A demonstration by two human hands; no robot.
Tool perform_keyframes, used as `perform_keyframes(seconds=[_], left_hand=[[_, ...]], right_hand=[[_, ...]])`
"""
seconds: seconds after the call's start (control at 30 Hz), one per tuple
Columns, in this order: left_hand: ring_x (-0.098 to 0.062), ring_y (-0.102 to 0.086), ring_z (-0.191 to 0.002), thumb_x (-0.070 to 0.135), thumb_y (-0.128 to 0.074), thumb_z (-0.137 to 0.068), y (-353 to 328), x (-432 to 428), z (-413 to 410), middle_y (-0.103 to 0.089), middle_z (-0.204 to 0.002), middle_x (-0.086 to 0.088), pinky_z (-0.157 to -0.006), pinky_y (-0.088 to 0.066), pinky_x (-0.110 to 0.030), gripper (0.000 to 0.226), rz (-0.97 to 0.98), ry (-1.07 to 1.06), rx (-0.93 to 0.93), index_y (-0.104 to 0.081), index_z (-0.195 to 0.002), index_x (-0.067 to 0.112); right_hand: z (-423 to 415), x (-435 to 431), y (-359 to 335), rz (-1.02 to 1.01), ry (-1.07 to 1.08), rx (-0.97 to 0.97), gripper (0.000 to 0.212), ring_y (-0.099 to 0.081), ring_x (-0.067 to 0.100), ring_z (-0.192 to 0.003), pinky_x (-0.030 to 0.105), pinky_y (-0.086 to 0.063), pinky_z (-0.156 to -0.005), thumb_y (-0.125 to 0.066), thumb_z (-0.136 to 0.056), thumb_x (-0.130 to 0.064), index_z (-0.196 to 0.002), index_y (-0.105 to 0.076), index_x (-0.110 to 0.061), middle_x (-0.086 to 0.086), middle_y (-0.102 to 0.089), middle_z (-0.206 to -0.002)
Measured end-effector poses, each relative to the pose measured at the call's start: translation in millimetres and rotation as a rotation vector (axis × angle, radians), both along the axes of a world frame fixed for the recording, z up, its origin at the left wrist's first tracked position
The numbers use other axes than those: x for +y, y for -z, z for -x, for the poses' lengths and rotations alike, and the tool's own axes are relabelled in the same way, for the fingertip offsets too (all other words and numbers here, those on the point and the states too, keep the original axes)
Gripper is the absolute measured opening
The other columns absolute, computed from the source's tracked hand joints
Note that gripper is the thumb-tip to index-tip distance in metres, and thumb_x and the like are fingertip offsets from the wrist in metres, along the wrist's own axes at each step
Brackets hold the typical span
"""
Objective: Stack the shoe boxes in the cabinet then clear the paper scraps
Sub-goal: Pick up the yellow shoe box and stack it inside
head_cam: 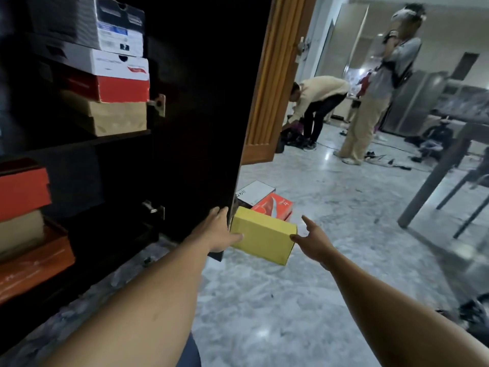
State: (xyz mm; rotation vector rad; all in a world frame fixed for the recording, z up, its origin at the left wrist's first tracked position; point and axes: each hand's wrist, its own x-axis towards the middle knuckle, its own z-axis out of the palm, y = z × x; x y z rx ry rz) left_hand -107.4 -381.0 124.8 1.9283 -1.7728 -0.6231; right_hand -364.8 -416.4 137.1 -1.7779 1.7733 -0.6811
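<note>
Yellow box (262, 235): low, just right of the dark cabinet door's (198, 128) edge, between the two hands; whether it rests on the floor (291, 300) or is lifted clear of it cannot be told.
Left hand (222, 234): fingers straight and pointing up along the door edge, thumb laid on the box's near left face.
Right hand (312, 239): spread wide, thumb touching the box's right corner, the other fingers apart in the air.
Hard to see: the box's far left end is behind the left hand and the door edge; the cabinet's inside is very dark and blurred.
Floor boxes: a red box (274, 206) and a white box (254, 193) lie just behind the yellow one.
Cabinet: an upper stack (105, 75) of four boxes on a shelf (79, 141); a lower stack (23, 207) cut off at the left.
In the way: the open dark door stands between the yellow box and the shelves.
Room: a wooden door (275, 88) beyond; one person bending (322, 94), another standing (370, 102), well apart.
</note>
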Motion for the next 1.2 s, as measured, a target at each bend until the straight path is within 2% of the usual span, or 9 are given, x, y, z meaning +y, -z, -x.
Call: perform_keyframes(seconds=[0.13, 0.2, 0.27, 0.37, 0.43, 0.77, 0.9, 1.0, 1.2], left_hand=[[-0.025, -0.041, -0.138, 0.051, -0.071, -0.084, 14.7, -29.1, 20.8, -0.038, -0.151, -0.004, -0.108, -0.040, -0.039, 0.077, 0.001, 0.023, -0.038, -0.037, -0.147, 0.020], [-0.023, -0.050, -0.129, 0.058, -0.070, -0.078, 24.1, -48.6, 34.7, -0.047, -0.142, 0.001, -0.101, -0.047, -0.041, 0.073, 0.004, 0.045, -0.041, -0.045, -0.138, 0.025], [-0.022, -0.054, -0.123, 0.064, -0.066, -0.073, 32.7, -72.0, 48.0, -0.051, -0.136, 0.003, -0.094, -0.050, -0.043, 0.073, -0.010, 0.062, -0.058, -0.047, -0.133, 0.026], [-0.025, -0.048, -0.132, 0.064, -0.065, -0.078, 45.3, -116.5, 69.3, -0.047, -0.147, -0.001, -0.100, -0.048, -0.043, 0.081, -0.002, 0.023, -0.076, -0.040, -0.144, 0.023], [-0.025, -0.044, -0.137, 0.065, -0.062, -0.082, 56.8, -150.2, 82.5, -0.042, -0.152, -0.002, -0.104, -0.045, -0.041, 0.085, 0.012, -0.031, -0.093, -0.034, -0.150, 0.022], [-0.031, -0.048, -0.132, 0.062, -0.062, -0.085, 140.3, -302.3, 90.9, -0.046, -0.147, -0.007, -0.096, -0.047, -0.043, 0.079, -0.071, -0.197, -0.218, -0.039, -0.144, 0.016], [-0.034, -0.050, -0.129, 0.062, -0.063, -0.084, 172.6, -340.3, 86.3, -0.049, -0.142, -0.012, -0.093, -0.048, -0.044, 0.082, -0.146, -0.279, -0.266, -0.038, -0.142, 0.010], [-0.034, -0.041, -0.134, 0.061, -0.063, -0.085, 192.9, -358.5, 85.2, -0.045, -0.145, -0.014, -0.097, -0.044, -0.046, 0.083, -0.160, -0.320, -0.267, -0.037, -0.143, 0.007], [-0.035, -0.028, -0.138, 0.062, -0.064, -0.082, 211.8, -363.2, 85.6, -0.040, -0.145, -0.016, -0.103, -0.039, -0.049, 0.081, -0.121, -0.362, -0.232, -0.042, -0.140, 0.010]], right_hand=[[20.9, -32.8, 28.7, -0.036, 0.022, -0.024, 0.065, -0.049, 0.030, -0.131, 0.028, -0.040, -0.092, -0.064, -0.093, -0.008, -0.152, -0.035, -0.011, 0.015, -0.051, -0.145], [32.0, -50.8, 45.5, -0.072, 0.038, -0.038, 0.069, -0.050, 0.030, -0.130, 0.027, -0.039, -0.088, -0.064, -0.094, -0.012, -0.154, -0.031, -0.014, 0.013, -0.050, -0.147], [42.3, -73.2, 61.9, -0.098, 0.053, -0.057, 0.073, -0.048, 0.029, -0.133, 0.028, -0.040, -0.092, -0.066, -0.093, -0.017, -0.155, -0.027, -0.017, 0.011, -0.045, -0.151], [57.3, -114.5, 85.8, -0.129, 0.068, -0.095, 0.078, -0.040, 0.028, -0.141, 0.035, -0.038, -0.107, -0.067, -0.093, -0.027, -0.157, -0.024, -0.016, 0.008, -0.036, -0.158], [63.8, -145.1, 101.1, -0.133, 0.075, -0.136, 0.080, -0.038, 0.030, -0.143, 0.039, -0.037, -0.110, -0.066, -0.093, -0.034, -0.157, -0.023, -0.013, 0.012, -0.034, -0.158], [72.7, -278.4, 194.3, -0.136, 0.043, -0.197, 0.082, -0.046, 0.032, -0.136, 0.045, -0.044, -0.108, -0.064, -0.092, -0.045, -0.155, -0.026, -0.010, 0.014, -0.042, -0.153], [68.8, -313.4, 224.4, -0.137, 0.065, -0.194, 0.086, -0.045, 0.036, -0.135, 0.049, -0.044, -0.107, -0.061, -0.088, -0.058, -0.154, -0.029, -0.011, 0.018, -0.042, -0.151], [68.2, -331.5, 236.7, -0.139, 0.082, -0.174, 0.089, -0.048, 0.037, -0.132, 0.050, -0.046, -0.104, -0.063, -0.085, -0.059, -0.153, -0.030, -0.013, 0.019, -0.044, -0.148], [72.5, -329.2, 246.2, -0.149, 0.091, -0.154, 0.091, -0.042, 0.032, -0.138, 0.043, -0.040, -0.109, -0.070, -0.088, -0.044, -0.157, -0.021, -0.009, 0.013, -0.040, -0.153]])
